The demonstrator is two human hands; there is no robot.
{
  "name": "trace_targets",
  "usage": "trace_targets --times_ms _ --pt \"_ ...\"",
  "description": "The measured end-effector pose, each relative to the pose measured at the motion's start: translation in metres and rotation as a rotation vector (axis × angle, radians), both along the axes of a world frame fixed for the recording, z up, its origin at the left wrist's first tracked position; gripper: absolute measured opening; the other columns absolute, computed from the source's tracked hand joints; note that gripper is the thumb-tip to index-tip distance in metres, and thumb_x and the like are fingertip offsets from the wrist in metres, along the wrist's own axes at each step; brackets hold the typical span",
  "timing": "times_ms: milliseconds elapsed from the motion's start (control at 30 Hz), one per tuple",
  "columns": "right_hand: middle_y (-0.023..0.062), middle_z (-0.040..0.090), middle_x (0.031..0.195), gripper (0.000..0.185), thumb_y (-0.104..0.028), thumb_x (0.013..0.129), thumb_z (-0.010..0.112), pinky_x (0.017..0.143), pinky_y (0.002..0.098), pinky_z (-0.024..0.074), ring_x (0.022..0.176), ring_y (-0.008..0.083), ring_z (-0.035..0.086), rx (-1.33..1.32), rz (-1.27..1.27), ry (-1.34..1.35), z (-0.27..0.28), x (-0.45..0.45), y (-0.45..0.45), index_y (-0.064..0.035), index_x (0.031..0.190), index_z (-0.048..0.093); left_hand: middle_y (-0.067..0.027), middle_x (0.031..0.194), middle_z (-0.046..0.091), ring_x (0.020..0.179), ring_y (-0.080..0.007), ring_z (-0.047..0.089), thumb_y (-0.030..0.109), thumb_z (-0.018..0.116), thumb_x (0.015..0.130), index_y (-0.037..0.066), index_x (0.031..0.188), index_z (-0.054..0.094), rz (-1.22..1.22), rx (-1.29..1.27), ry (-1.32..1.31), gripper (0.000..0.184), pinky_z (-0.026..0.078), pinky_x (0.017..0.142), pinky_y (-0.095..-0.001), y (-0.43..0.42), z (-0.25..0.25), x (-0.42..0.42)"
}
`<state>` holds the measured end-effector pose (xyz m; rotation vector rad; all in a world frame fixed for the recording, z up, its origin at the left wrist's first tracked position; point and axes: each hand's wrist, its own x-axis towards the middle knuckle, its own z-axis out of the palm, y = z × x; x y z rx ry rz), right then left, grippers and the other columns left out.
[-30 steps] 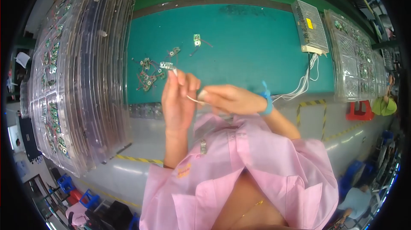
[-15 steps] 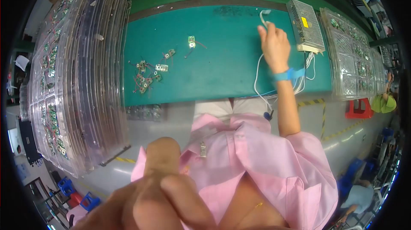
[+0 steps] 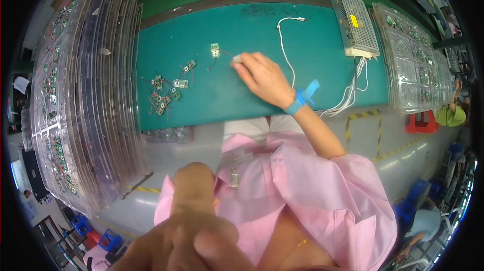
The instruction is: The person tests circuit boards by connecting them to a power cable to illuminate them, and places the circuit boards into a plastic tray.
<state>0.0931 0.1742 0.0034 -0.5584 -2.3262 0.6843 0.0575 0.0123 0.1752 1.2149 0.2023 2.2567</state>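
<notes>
Right hand [image 3: 262, 77] slants palm-down at a red wire [image 3: 226, 52], left hand [image 3: 184, 243] high; grips unclear.

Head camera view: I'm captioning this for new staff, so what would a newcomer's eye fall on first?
Probably the tall stack of clear trays, filling the picture's left side beside the green worktop. Next, the right hand, with its bright blue wristband, over the worktop's middle near a small circuit board. Then perhaps the perforated metal box on the worktop's right, with white cables at its near end.
</notes>
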Motion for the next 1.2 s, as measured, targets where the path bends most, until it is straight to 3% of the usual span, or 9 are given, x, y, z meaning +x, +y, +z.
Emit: trace_targets --times_ms 167,300,500,667,800,867,900,967,1200 --pt "0.0028 0.056 0.077 0.011 -0.018 0.09 0.051 0.068 0.0318 0.0444 0.072 0.0191 0.052 -0.171 0.12 -0.029 -0.022 -0.01 0.006 -0.0099 0.093 0.059 -0.0007 0.108 0.061 0.09 -0.0098 0.053 0.022 0.043 0.093 0.015 0.139 0.035 -0.023 0.022 -0.005 0.047 0.037 0.083 -0.0313 0.012 -0.001 -0.014" --pt "0.0012 0.055 0.074 0.013 -0.019 0.092 0.049 0.067 0.0304 0.0433 0.071 0.0177 0.051 -0.292 0.103 -0.098 -0.012 -0.01 0.006 -0.0101 0.093 0.058 -0.0004 0.108 0.061 0.089 -0.0093 0.053 0.022 0.043 0.093 0.016 0.138 0.036 -0.013 0.039 -0.015 0.046 0.037 0.083 -0.0315 -0.006 0.001 -0.011" --pt "0.0008 0.054 0.071 0.012 -0.021 0.092 0.05 0.064 0.0304 0.0427 0.071 0.0169 0.051 -0.263 0.102 -0.084 -0.013 -0.01 0.006 -0.0109 0.094 0.057 0.0002 0.107 0.06 0.086 -0.0086 0.054 0.021 0.043 0.093 0.017 0.137 0.037 -0.05 0.089 -0.02 0.044 0.038 0.083 -0.0318 0.005 0.001 -0.028" --pt "0.004 0.055 0.075 0.016 -0.025 0.09 0.054 0.063 0.0327 0.0441 0.073 0.0195 0.052 -0.447 0.023 -0.169 -0.009 -0.024 0.003 -0.0092 0.094 0.055 0.0006 0.107 0.06 0.084 -0.0082 0.054 0.021 0.043 0.093 0.018 0.136 0.038 -0.01 0.097 -0.026 0.043 0.038 0.083 -0.032 -0.015 0.002 -0.031" --pt "0.0093 0.054 0.08 0.022 -0.027 0.086 0.059 0.062 0.035 0.0456 0.073 0.0245 0.053 -0.007 -0.155 -0.106 -0.015 -0.054 -0.007 -0.007 0.095 0.053 -0.0012 0.109 0.059 0.084 -0.0089 0.054 0.023 0.042 0.093 0.017 0.137 0.034 0.058 0.058 -0.048 0.045 0.038 0.082 -0.0317 -0.032 0.004 -0.033" --pt "0.0102 0.054 0.081 0.023 -0.026 0.085 0.06 0.062 0.0354 0.0459 0.073 0.0254 0.053 0.043 -0.179 -0.109 -0.02 -0.068 -0.008 -0.0066 0.094 0.052 -0.0021 0.11 0.059 0.085 -0.0092 0.054 0.024 0.042 0.093 0.016 0.137 0.032 0.09 0.047 -0.045 0.046 0.038 0.082 -0.0316 -0.033 0.004 -0.045" --pt "0.0112 0.054 0.081 0.024 -0.026 0.084 0.061 0.062 0.0359 0.0462 0.073 0.0264 0.052 0.098 -0.216 -0.122 -0.024 -0.073 -0.008 -0.0061 0.094 0.052 -0.0025 0.11 0.059 0.085 -0.0094 0.054 0.024 0.042 0.093 0.016 0.138 0.031 0.106 0.043 -0.045 0.046 0.038 0.082 -0.0315 -0.052 0.033 -0.09" --pt "0.013 0.053 0.083 0.025 -0.026 0.083 0.062 0.063 0.0369 0.0467 0.072 0.0284 0.052 0.206 -0.295 -0.147 -0.03 -0.081 -0.009 -0.0052 0.093 0.051 -0.0034 0.111 0.058 0.085 -0.0097 0.054 0.025 0.041 0.094 0.016 0.138 0.03 0.136 0.034 -0.045 0.047 0.038 0.082 -0.0314 -0.039 0.005 -0.052" --pt "0.0116 0.053 0.084 0.023 -0.023 0.082 0.063 0.064 0.0372 0.0463 0.074 0.0276 0.05 0.161 -0.265 -0.139 -0.035 -0.076 -0.011 -0.0064 0.093 0.052 -0.0064 0.114 0.057 0.085 -0.0109 0.054 0.029 0.04 0.094 0.014 0.14 0.023 0.208 -0.004 -0.067 0.051 0.038 0.081 -0.031 -0.05 0.008 -0.054"
